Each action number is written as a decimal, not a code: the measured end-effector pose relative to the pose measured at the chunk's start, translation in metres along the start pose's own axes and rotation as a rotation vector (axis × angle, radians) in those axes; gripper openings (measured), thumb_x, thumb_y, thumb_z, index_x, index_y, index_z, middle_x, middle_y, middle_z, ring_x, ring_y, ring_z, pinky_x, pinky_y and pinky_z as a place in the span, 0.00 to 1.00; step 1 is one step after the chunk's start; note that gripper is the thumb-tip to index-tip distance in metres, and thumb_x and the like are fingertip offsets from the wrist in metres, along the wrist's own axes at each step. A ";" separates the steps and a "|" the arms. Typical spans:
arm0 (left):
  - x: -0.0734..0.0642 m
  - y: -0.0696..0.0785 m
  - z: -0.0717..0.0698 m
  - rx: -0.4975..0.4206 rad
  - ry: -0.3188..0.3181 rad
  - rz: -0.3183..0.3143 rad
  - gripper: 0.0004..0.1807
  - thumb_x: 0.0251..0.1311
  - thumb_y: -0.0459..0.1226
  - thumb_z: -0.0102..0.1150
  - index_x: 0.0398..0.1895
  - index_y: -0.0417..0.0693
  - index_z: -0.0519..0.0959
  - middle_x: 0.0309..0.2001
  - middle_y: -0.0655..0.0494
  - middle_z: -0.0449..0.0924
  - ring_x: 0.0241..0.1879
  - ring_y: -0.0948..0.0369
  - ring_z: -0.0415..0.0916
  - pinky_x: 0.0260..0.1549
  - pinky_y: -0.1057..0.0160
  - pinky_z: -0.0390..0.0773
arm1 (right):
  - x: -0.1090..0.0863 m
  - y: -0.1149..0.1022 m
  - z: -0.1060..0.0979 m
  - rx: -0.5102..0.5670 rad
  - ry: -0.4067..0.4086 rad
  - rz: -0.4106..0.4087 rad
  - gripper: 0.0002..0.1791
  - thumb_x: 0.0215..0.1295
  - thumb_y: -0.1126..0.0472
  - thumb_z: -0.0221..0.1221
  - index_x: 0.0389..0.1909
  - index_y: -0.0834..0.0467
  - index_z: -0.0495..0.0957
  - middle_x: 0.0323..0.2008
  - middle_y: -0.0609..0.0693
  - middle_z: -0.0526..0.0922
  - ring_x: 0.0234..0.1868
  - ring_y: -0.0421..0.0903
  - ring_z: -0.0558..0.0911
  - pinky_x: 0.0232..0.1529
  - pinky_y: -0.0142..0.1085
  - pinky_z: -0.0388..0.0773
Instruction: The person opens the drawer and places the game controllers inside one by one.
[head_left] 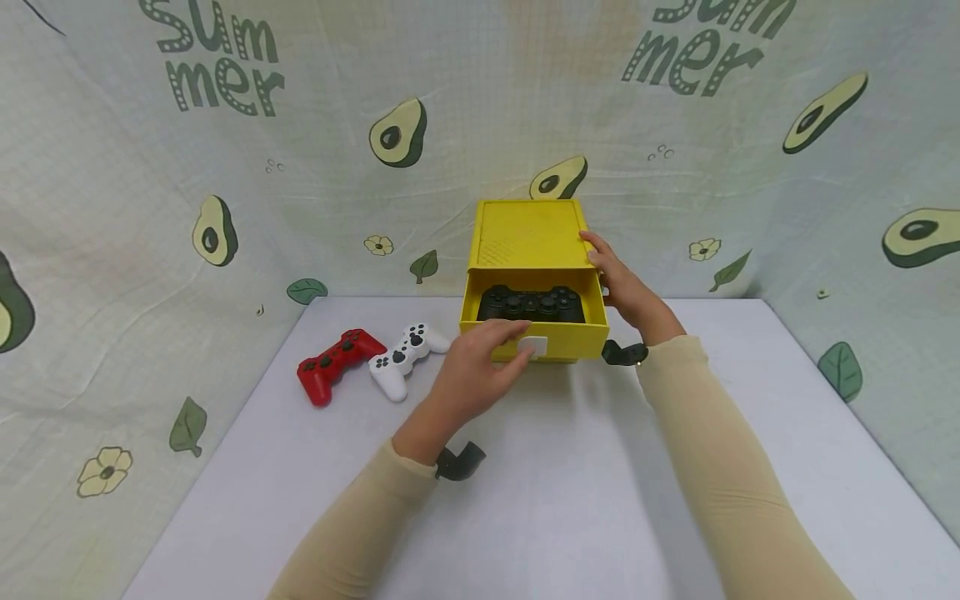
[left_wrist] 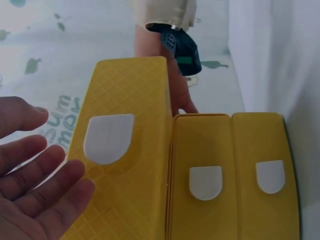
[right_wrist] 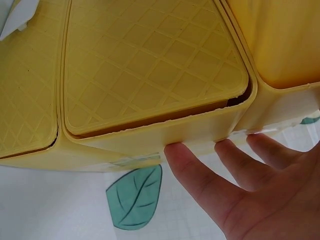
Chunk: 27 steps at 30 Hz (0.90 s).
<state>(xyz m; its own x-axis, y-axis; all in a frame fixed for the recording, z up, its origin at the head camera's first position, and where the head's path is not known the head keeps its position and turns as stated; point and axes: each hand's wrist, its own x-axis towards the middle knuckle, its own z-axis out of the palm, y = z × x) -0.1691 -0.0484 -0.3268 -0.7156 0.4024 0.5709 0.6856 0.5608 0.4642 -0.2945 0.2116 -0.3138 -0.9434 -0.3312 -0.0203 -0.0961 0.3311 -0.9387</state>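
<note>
A yellow drawer unit stands at the back of the table. Its top drawer is pulled out, with a black game controller lying inside. My left hand is at that drawer's front, beside the white handle; its fingers are extended, and in the left wrist view they do not wrap the handle. On the unit's right side rests my right hand, its fingertips touching the yellow wall. Left of the unit lie a red controller and a white controller.
Below the pulled-out drawer, two lower drawers with white handles are closed. The white table runs toward me. A patterned cloth hangs close behind the unit.
</note>
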 end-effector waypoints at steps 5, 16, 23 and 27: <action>-0.003 -0.002 0.006 -0.020 0.038 -0.008 0.18 0.62 0.40 0.62 0.55 0.47 0.79 0.49 0.54 0.83 0.47 0.62 0.80 0.49 0.67 0.80 | -0.001 -0.001 0.001 -0.004 0.005 0.003 0.33 0.74 0.39 0.32 0.76 0.36 0.36 0.78 0.52 0.39 0.75 0.64 0.50 0.67 0.68 0.54; -0.006 -0.007 0.024 -0.081 0.143 -0.023 0.16 0.60 0.37 0.64 0.51 0.44 0.80 0.47 0.53 0.83 0.43 0.61 0.80 0.46 0.65 0.82 | 0.000 0.000 0.001 0.008 0.001 0.001 0.32 0.74 0.40 0.31 0.76 0.36 0.36 0.78 0.52 0.39 0.74 0.64 0.50 0.66 0.68 0.55; -0.008 -0.003 0.036 -0.082 0.206 -0.085 0.15 0.60 0.37 0.64 0.51 0.45 0.81 0.47 0.53 0.82 0.44 0.60 0.79 0.45 0.66 0.82 | 0.010 0.013 -0.003 0.019 0.014 0.001 0.31 0.73 0.38 0.32 0.75 0.31 0.37 0.78 0.50 0.40 0.74 0.64 0.51 0.66 0.68 0.55; -0.008 0.000 0.042 -0.042 0.258 -0.102 0.14 0.60 0.36 0.64 0.50 0.45 0.82 0.45 0.53 0.82 0.44 0.60 0.78 0.45 0.67 0.81 | 0.016 0.022 -0.004 0.022 0.025 -0.005 0.31 0.72 0.34 0.32 0.73 0.27 0.39 0.77 0.49 0.42 0.74 0.63 0.52 0.66 0.69 0.55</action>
<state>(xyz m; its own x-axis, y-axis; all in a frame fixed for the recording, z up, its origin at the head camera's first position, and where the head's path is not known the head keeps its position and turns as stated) -0.1686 -0.0209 -0.3602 -0.7270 0.1449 0.6712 0.6210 0.5559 0.5526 -0.3133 0.2168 -0.3336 -0.9505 -0.3105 -0.0069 -0.0944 0.3100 -0.9460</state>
